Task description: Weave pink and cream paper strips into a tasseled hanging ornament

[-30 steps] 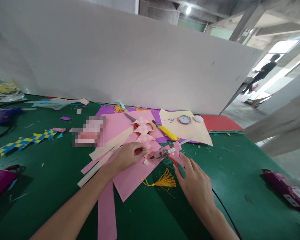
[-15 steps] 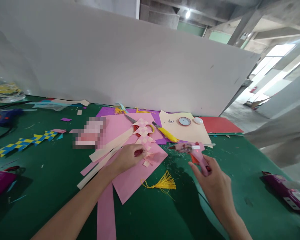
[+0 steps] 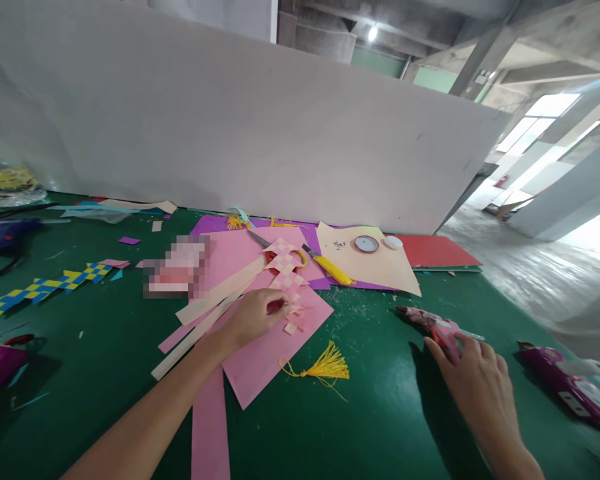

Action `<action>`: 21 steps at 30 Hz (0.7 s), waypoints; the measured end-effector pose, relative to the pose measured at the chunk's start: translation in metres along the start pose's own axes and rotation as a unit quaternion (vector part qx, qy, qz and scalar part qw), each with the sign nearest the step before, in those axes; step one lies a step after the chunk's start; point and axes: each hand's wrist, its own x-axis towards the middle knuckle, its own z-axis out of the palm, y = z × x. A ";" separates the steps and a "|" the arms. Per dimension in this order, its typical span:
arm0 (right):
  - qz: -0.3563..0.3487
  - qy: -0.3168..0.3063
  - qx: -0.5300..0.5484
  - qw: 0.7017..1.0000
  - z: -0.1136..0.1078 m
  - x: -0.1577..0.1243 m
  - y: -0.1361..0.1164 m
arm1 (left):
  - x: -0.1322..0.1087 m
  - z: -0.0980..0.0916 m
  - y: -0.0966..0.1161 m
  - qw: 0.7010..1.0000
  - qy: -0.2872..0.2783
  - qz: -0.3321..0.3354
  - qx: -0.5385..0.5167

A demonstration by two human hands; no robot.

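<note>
My left hand (image 3: pixel 255 317) pinches the lower end of a woven pink and cream paper strip (image 3: pixel 283 263), above a pink sheet (image 3: pixel 260 373). Its fingertips are closed together and partly hide the woven end. On the right, my right hand (image 3: pixel 483 383) grips the handle of a pink hot glue gun (image 3: pixel 427 322), low over the green table, with the nozzle pointing left. A yellow tassel (image 3: pixel 330 363) lies between my hands. Loose pink and cream paper strips (image 3: pixel 200 343) stretch out under and beside my left forearm.
Scissors (image 3: pixel 300 259) lie partly under the woven strip, beside a yellow-handled craft knife (image 3: pixel 335 268). A small round dish (image 3: pixel 367 244) sits on a cream sheet (image 3: pixel 397 270). A purple device (image 3: pixel 570 383) stands at right, a blue-and-yellow woven strip (image 3: pixel 45 288) at left. A grey panel (image 3: pixel 240 120) rises behind.
My right hand has carried the glue gun right and down, away from the woven strip, to low over the table. My left hand stays on the woven strip.
</note>
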 end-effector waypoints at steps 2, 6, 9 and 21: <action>-0.051 0.042 0.005 0.998 -0.012 -0.007 -0.027 | 0.000 0.000 0.000 1.000 0.000 -0.002 -0.001; -0.280 -0.026 0.144 0.949 -0.035 -0.030 -0.101 | 0.000 0.002 -0.003 1.000 0.007 -0.009 0.002; -0.361 -0.073 0.192 0.910 -0.038 -0.049 -0.147 | 0.000 0.003 -0.004 1.000 0.009 -0.008 -0.008; -0.289 -0.139 0.370 0.872 -0.038 -0.056 -0.166 | -0.002 0.001 0.000 1.000 0.013 -0.003 -0.015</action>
